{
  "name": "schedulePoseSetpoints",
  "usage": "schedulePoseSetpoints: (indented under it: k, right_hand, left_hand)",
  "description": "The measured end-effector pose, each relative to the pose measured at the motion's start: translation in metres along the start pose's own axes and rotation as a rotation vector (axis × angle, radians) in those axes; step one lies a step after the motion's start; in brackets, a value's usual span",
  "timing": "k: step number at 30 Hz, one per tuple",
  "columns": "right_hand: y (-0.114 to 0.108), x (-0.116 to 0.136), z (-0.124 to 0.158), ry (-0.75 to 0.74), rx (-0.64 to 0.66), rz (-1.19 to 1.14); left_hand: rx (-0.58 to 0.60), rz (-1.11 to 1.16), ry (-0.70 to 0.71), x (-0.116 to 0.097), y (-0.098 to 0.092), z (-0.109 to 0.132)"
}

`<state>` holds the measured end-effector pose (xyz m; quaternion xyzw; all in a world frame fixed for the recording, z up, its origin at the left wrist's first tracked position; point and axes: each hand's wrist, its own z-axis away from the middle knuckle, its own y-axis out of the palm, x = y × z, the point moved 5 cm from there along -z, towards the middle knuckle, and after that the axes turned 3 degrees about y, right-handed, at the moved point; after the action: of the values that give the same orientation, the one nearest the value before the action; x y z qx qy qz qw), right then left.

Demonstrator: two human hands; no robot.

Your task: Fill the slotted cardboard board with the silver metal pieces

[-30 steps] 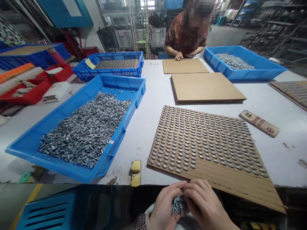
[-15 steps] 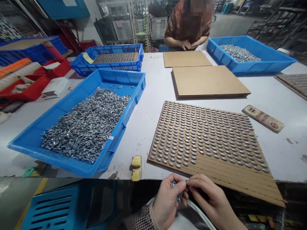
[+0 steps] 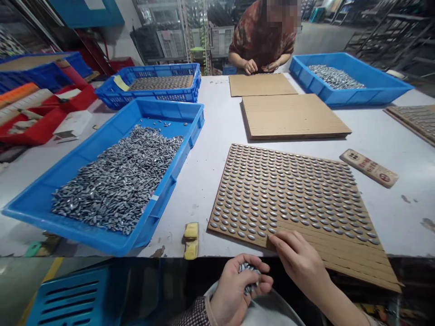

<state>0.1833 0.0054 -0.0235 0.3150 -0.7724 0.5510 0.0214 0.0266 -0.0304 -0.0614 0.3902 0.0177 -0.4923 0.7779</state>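
Observation:
My left hand, palm up and curled below the table edge, cradles a handful of small grey pointed-oval metal pieces. My right hand pinches at the near edge of a ridged cardboard sheet; one such piece shows at its fingertips, mostly hidden by them. Rows of the same pieces cover most of the sheet, and its near right strip is bare cardboard. To the left, a blue tray holds a loose heap of these metal pieces.
Stacked cardboard sheets lie beyond my sheet. A printed bar is at its right, a yellow block at its left. Across the table a person works beside another blue tray. A blue crate stands at the back left.
My right hand has moved from my left fingertips up and forward onto the cardboard's near edge. My left fingers have loosened around the handful. The other person's hands have moved apart.

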Motion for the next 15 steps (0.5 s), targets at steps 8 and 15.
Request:
schedulePoseSetpoints:
  k: [8,15]
  right_hand:
    - [-0.002,-0.002,-0.002,-0.042,0.04,0.036]
    - [-0.013,0.02,-0.002,0.005,0.06,-0.115]
  left_hand:
    - [0.009,0.061,-0.027,-0.002,0.003,0.003]
    - [0.034,0.135,-0.005,-0.004,0.004,0.004]
